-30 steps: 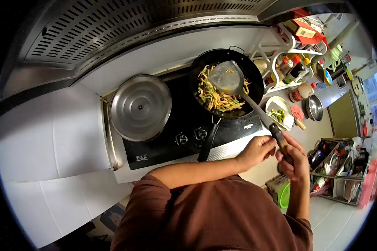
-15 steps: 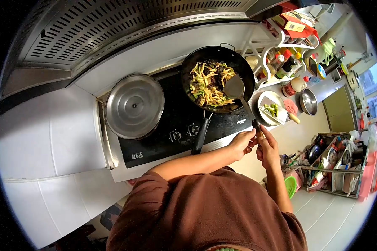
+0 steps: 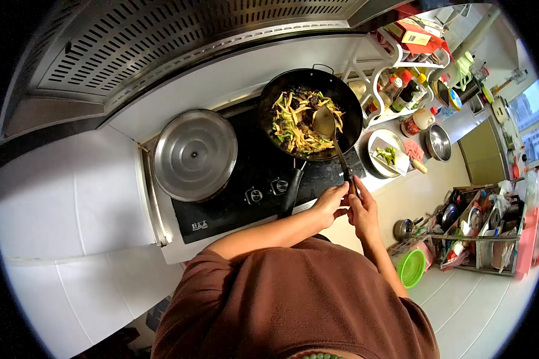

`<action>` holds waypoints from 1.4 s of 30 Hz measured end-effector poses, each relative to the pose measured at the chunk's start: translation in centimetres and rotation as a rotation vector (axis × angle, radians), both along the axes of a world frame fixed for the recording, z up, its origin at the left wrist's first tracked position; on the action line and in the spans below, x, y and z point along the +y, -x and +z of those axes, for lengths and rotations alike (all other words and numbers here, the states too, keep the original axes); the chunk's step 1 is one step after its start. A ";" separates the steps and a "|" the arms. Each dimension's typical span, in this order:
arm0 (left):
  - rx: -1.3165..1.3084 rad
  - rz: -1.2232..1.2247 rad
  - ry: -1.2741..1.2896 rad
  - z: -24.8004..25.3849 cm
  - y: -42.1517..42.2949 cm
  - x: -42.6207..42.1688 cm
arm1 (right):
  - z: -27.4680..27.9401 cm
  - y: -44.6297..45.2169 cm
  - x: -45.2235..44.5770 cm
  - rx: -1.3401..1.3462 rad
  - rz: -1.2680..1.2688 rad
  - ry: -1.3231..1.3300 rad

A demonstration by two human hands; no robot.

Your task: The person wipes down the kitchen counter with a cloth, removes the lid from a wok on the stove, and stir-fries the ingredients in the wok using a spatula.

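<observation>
A metal wok spatula (image 3: 342, 157) reaches down into the black wok (image 3: 352, 128), its blade among the food. Sliced yellow-green vegetable strips (image 3: 293, 116) and dark pieces fill the wok's middle. My right hand (image 3: 364, 214) is closed round the lower end of the spatula's handle. Pressed against the same handle from the left, my left hand (image 3: 329, 206) has its fingers curled; they are partly hidden. The wok's black handle (image 3: 291, 192) points toward me, just left of my left hand, and neither hand touches it.
A lidded pan (image 3: 194, 154) stands left on the black stove (image 3: 233, 212). Right of the wok are a plate (image 3: 377, 169) with green pieces, a steel bowl (image 3: 438, 143) and a bottle rack (image 3: 374, 90). A range hood (image 3: 161, 54) hangs above.
Both hands have moved left and slightly toward me with the spatula's handle. The blade has shifted a little left within the wok, and the handle now stands steeper in view.
</observation>
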State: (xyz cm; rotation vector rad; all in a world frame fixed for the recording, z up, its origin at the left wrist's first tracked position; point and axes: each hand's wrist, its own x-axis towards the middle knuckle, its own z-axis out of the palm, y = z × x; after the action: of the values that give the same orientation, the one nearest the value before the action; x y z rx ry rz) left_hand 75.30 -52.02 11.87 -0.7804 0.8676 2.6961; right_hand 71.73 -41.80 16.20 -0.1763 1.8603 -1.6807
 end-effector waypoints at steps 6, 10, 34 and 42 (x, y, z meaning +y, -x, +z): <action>-0.022 -0.017 -0.011 0.2 -1.4 -0.8 | -2.4 -1.2 -0.3 0.184 0.029 -0.055; -0.090 -0.040 -0.022 -0.3 -1.8 -1.1 | -1.7 -2.4 -0.7 0.358 0.068 -0.098; 0.153 -0.079 0.135 1.9 3.9 1.0 | 1.7 3.1 1.9 0.457 0.037 -0.242; 0.132 -0.026 -0.133 3.4 9.8 1.8 | 7.2 8.7 0.9 0.741 0.197 -0.506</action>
State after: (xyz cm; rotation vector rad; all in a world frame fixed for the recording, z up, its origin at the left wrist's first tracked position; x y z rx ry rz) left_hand 65.52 -50.22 15.26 -0.5648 0.7103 2.7743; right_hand 63.00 -40.93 23.42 -0.8230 2.6291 -1.0177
